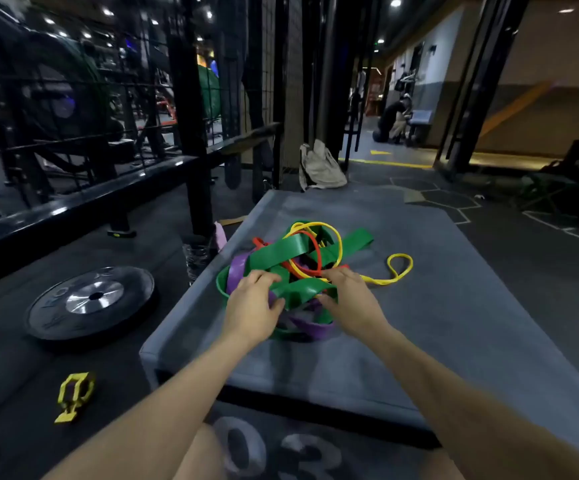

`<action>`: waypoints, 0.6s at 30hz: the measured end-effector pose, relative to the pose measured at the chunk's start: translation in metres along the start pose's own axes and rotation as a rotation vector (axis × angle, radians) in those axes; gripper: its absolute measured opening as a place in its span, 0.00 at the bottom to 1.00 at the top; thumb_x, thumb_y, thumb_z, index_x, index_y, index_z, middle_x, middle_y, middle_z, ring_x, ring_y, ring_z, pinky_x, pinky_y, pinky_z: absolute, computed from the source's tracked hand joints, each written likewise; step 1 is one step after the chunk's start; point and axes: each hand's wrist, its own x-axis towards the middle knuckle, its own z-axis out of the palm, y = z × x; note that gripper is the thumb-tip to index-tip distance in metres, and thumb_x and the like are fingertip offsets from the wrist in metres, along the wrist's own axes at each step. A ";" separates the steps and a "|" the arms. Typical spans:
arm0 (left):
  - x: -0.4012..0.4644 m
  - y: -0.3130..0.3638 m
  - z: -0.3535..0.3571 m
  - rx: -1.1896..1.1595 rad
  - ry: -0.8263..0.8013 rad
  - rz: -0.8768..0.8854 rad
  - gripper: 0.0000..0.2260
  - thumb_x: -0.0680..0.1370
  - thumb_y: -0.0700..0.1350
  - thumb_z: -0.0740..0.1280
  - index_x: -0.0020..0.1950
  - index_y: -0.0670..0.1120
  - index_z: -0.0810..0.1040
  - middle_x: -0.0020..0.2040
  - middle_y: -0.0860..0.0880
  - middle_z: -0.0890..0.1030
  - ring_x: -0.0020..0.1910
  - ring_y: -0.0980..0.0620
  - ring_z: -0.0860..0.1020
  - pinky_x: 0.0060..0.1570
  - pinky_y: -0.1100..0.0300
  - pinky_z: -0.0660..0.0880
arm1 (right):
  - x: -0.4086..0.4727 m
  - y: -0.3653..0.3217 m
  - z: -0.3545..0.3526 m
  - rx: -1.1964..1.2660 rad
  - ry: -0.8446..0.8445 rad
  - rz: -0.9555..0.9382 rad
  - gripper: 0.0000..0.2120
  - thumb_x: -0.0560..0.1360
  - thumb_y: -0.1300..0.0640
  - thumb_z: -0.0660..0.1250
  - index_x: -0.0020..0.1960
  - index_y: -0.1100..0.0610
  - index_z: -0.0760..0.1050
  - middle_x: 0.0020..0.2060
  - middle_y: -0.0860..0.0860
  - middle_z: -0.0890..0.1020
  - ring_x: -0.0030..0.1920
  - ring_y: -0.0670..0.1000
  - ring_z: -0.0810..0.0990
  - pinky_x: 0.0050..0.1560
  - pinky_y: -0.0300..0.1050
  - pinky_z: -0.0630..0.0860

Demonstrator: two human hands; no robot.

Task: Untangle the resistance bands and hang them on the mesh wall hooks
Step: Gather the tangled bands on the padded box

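A tangled heap of resistance bands lies on a grey padded platform (pixel 419 306). Wide green bands (pixel 281 249) cross over a purple band (pixel 310 329), a thin red band (pixel 317 252) and a thin yellow band (pixel 400 268) that loops out to the right. My left hand (pixel 251 306) is on the near left of the heap, fingers curled round a green band. My right hand (pixel 348 299) is on the near right, fingers pinching the green band where the yellow one passes. The black mesh wall (pixel 232 81) stands beyond on the left; I see no hooks clearly.
A black weight plate (pixel 90 303) lies on the floor to the left, with a yellow clip (pixel 73 398) nearer me. A beige backpack (pixel 319 168) leans past the platform's far end. Black rack posts (pixel 191 133) stand left. A person crouches far back by a bench (pixel 395 121).
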 end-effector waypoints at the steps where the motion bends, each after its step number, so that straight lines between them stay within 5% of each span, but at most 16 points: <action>1: 0.000 -0.005 0.001 0.006 0.011 -0.021 0.17 0.75 0.45 0.67 0.64 0.47 0.73 0.63 0.49 0.73 0.63 0.48 0.70 0.63 0.56 0.67 | 0.004 0.000 0.004 0.010 -0.006 0.017 0.23 0.76 0.58 0.64 0.70 0.57 0.67 0.65 0.54 0.72 0.67 0.56 0.67 0.66 0.51 0.68; 8: 0.006 -0.027 0.020 -0.094 0.168 -0.104 0.18 0.73 0.49 0.71 0.60 0.46 0.75 0.59 0.50 0.71 0.60 0.51 0.67 0.57 0.64 0.64 | 0.030 0.014 0.038 0.138 0.027 0.004 0.19 0.76 0.58 0.64 0.67 0.55 0.71 0.64 0.53 0.73 0.66 0.55 0.67 0.66 0.46 0.63; 11: 0.009 -0.038 0.027 -0.083 0.283 -0.176 0.21 0.68 0.57 0.72 0.52 0.45 0.73 0.51 0.49 0.70 0.54 0.48 0.69 0.55 0.56 0.67 | 0.022 0.019 0.054 0.227 0.010 -0.055 0.19 0.75 0.44 0.64 0.58 0.56 0.78 0.55 0.51 0.79 0.59 0.54 0.73 0.59 0.44 0.66; 14: 0.015 -0.039 0.033 -0.051 0.310 -0.208 0.22 0.66 0.61 0.71 0.44 0.46 0.68 0.45 0.50 0.69 0.47 0.49 0.68 0.51 0.55 0.67 | 0.012 0.025 0.066 0.125 -0.255 -0.182 0.32 0.67 0.28 0.59 0.50 0.56 0.75 0.44 0.48 0.75 0.51 0.51 0.70 0.52 0.45 0.68; 18: 0.017 -0.028 0.037 0.012 0.325 -0.221 0.22 0.67 0.62 0.70 0.43 0.47 0.65 0.44 0.51 0.67 0.45 0.51 0.65 0.46 0.56 0.63 | 0.023 0.027 0.062 0.059 -0.113 -0.140 0.15 0.76 0.48 0.63 0.47 0.60 0.77 0.43 0.53 0.78 0.52 0.54 0.73 0.51 0.50 0.70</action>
